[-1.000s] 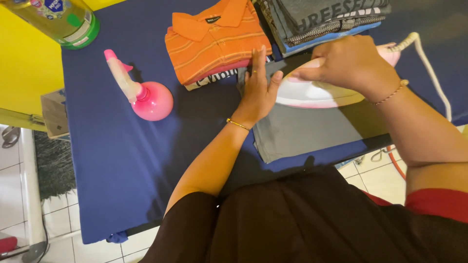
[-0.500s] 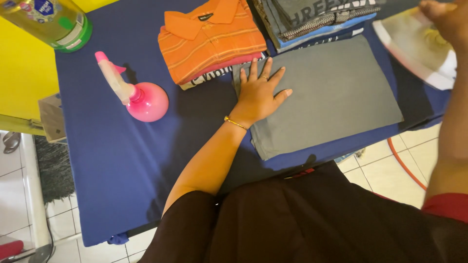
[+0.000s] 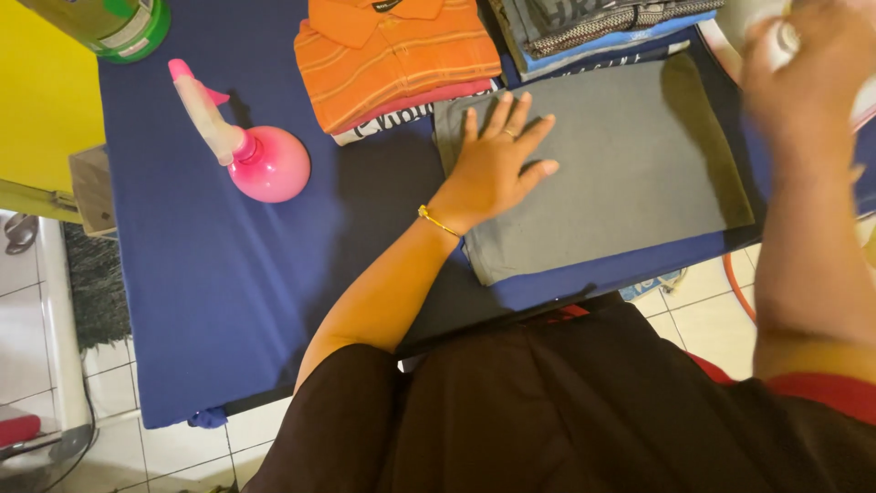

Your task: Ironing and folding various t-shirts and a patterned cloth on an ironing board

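Note:
A folded grey garment point(image 3: 630, 173) lies flat on the blue padded board point(image 3: 228, 274). My left hand point(image 3: 493, 169) rests palm down on the garment's left end, fingers spread, holding nothing. A thin gold bracelet circles that wrist. My right hand point(image 3: 808, 87) is raised at the top right, blurred, and closed around the handle of a white and pink iron point(image 3: 744, 27). The iron is mostly hidden by the hand and the frame edge, and it is off the grey garment.
A pink spray bottle point(image 3: 265, 164) lies on the board at left. A folded orange striped polo point(image 3: 392, 55) tops one pile; a second stack of folded clothes point(image 3: 593, 27) sits behind the garment. A green bottle point(image 3: 119, 23) stands at top left. White floor tiles point(image 3: 27, 319) show below.
My right hand has lifted the iron off the grey garment and carried it to the right and up. My left hand stays pressed on the garment's left end.

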